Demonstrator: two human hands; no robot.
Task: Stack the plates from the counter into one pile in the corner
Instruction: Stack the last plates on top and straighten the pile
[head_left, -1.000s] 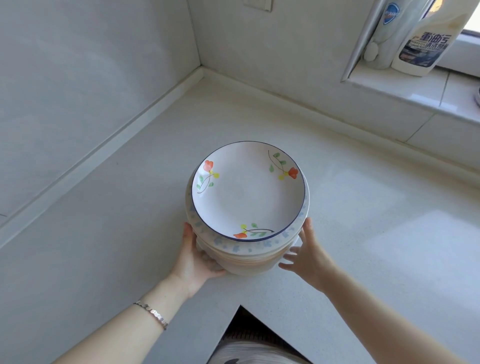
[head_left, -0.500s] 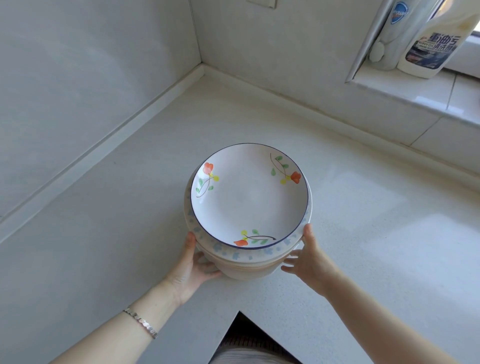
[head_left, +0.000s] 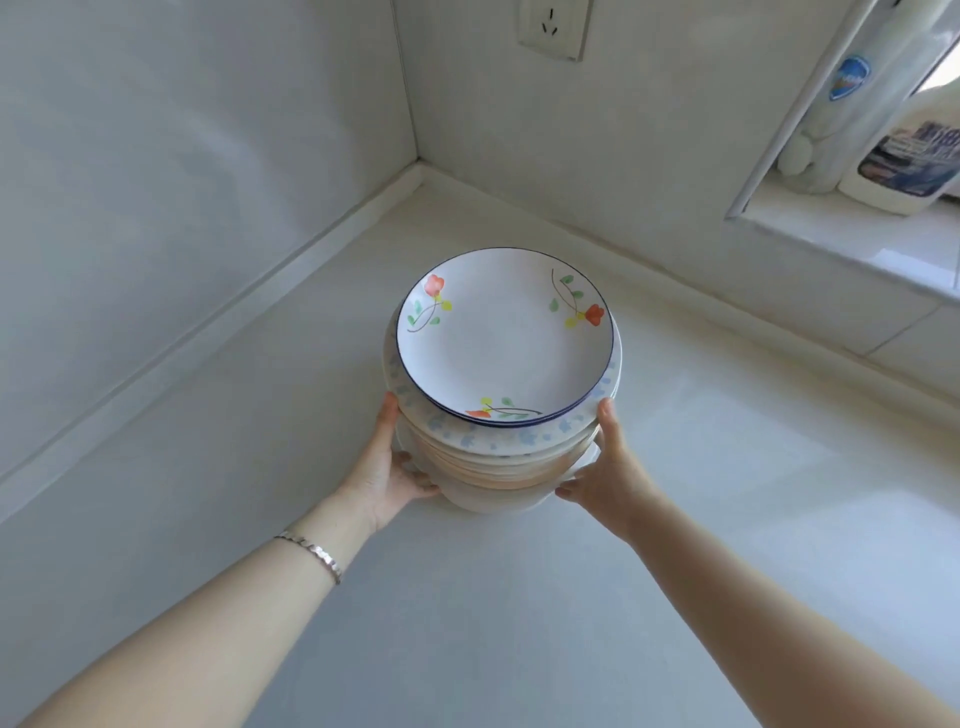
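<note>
A pile of several plates (head_left: 498, 467) stands over the white counter (head_left: 260, 415), a short way out from the corner (head_left: 421, 169) where the two walls meet. The top plate (head_left: 504, 338) is white with a thin blue rim and small red and yellow flowers; under it lies a plate with pale blue blotches. My left hand (head_left: 387, 467) grips the pile's left side, thumb up along the edge and fingers curled under. My right hand (head_left: 605, 467) grips the right side in the same way. Whether the pile's base touches the counter is hidden.
A wall socket (head_left: 553, 26) sits on the back wall above the corner. At the right, a tiled window ledge (head_left: 857, 244) holds a white detergent bottle (head_left: 909, 161) and a second bottle (head_left: 836, 109). A raised strip runs along the foot of both walls.
Both hands have carried the pile farther from me, toward the corner. My arms are stretched out more, and the view has tilted up so the socket shows.
</note>
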